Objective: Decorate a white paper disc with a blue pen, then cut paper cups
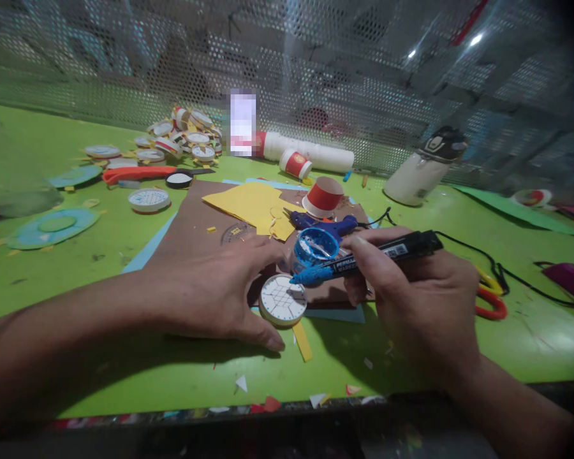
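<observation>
My right hand (411,299) is closed round a black permanent marker (387,252) with a blue tip. The tip rests at the top edge of a small white round disc (282,299) marked with a blue grid and dots around its rim. My left hand (210,287) lies on the table beside the disc, thumb and fingers curved around its left side and touching it. Just behind the marker tip stands a small blue pot (316,245) with an open top.
A brown sheet (196,236) carries yellow paper (253,204), a blue glue gun (325,226) and a red-and-white paper cup (323,197). Finished discs (182,137) pile at back left. Red-handled scissors (490,296), a black cord, a white bottle (421,172) and a mesh wall lie around.
</observation>
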Motion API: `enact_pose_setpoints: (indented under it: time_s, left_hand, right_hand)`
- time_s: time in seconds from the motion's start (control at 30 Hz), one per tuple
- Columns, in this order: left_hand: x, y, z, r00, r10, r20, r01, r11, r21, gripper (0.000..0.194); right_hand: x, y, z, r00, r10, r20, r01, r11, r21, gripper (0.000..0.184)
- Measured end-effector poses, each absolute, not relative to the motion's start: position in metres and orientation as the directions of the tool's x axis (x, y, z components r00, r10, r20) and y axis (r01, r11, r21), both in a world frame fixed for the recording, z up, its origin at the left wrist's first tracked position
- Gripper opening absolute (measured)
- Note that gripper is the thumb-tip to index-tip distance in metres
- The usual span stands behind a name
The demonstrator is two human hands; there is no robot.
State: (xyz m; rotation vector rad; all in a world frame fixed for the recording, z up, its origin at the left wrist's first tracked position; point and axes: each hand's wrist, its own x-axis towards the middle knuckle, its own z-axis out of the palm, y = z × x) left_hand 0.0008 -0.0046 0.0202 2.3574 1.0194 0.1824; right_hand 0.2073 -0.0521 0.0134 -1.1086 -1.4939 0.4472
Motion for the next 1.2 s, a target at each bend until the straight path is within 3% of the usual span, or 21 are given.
enact_pose_setpoints:
  time_s: [0.3,0.6,1.2]
  left_hand:
    - [-0.0006,0.0033,0.0189,0.765,0.644,-0.019,0.534,-0.617,0.577,0.039]
    - [0.0042,0.0024,0.0166,0.739,0.673,-0.028,0.554,-0.584,0.593,0.037]
    - [0.0061,0.0018,0.0143,0.73,0.683,0.015,0.563,-0.614,0.554,0.038]
  right_hand:
    - [0.2079,-0.052,0.0124,0.036,0.837,0.546,0.484,0.464,-0.742,0.012]
    - [0.2056,-0.0513,0.0124,-0.089,0.856,0.509,0.371,0.502,-0.781,0.004]
    - [0.2054,-0.0518,0.0134,-0.117,0.809,0.576,0.55,0.536,-0.641,0.009]
